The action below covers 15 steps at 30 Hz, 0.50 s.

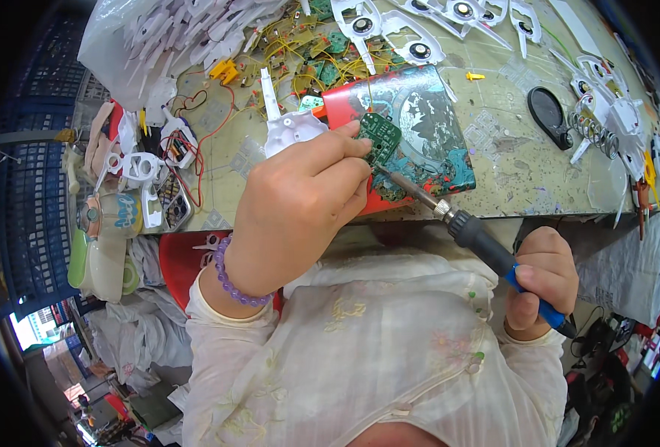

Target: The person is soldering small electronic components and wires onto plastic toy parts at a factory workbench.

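A small green circuit board (379,137) is pinched in the fingers of my left hand (300,201), above a red box with a worn, patterned top (438,112). My right hand (544,279) grips the blue and black handle of a soldering iron (473,231). The iron points up and left, and its tip is at the lower edge of the board; whether it touches cannot be made out. Just beyond my left hand lies a white plastic housing (292,130) with a long narrow arm.
Wired green boards (330,73) are heaped at the back, beside a plastic bag of white parts (188,37). More white housings (419,49) lie at the far right. A black oval ring (547,112) and a coiled spring (597,132) sit on the right. Red wires (229,112) loop at the left.
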Each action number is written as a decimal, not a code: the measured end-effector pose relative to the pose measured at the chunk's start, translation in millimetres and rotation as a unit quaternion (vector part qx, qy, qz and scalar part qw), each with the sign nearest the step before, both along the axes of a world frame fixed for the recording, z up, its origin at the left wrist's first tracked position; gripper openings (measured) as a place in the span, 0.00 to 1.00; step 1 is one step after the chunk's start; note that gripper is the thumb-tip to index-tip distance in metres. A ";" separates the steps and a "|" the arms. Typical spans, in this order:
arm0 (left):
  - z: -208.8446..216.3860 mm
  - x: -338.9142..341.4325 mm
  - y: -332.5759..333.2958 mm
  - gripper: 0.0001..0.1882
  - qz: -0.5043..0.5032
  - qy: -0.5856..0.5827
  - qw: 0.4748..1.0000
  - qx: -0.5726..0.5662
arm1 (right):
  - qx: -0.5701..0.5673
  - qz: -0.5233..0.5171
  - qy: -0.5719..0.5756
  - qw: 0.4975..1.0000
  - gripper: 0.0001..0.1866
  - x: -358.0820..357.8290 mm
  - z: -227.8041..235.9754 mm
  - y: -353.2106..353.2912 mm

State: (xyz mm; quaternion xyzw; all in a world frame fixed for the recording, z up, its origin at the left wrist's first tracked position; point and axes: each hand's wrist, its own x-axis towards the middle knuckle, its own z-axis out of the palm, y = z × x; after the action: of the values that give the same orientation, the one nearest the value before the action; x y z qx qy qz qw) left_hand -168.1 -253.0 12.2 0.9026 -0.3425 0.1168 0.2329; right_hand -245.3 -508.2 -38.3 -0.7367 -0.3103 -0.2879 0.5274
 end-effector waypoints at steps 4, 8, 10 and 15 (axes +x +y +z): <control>-3.4 1.3 -0.7 0.06 -0.007 -0.009 1.000 -0.007 | 0.006 0.009 -0.003 1.000 0.11 1.2 -2.2 -0.2; -3.1 1.1 -1.2 0.07 -0.006 -0.015 1.000 -0.003 | 0.010 0.006 -0.008 1.000 0.11 2.5 -2.0 2.1; -2.6 1.2 -1.3 0.07 -0.007 -0.016 1.000 -0.003 | 0.009 0.004 -0.007 1.000 0.11 2.9 -2.0 2.3; -3.7 1.1 -0.8 0.07 -0.007 -0.017 1.000 -0.007 | -0.004 0.007 -0.015 1.000 0.11 3.0 0.5 1.6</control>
State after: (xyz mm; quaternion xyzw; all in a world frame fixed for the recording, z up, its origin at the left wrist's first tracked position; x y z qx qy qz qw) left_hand -167.0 -253.8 8.5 0.8964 -0.3519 0.1327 0.2344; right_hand -242.3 -506.6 -37.8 -0.7321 -0.3247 -0.2937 0.5219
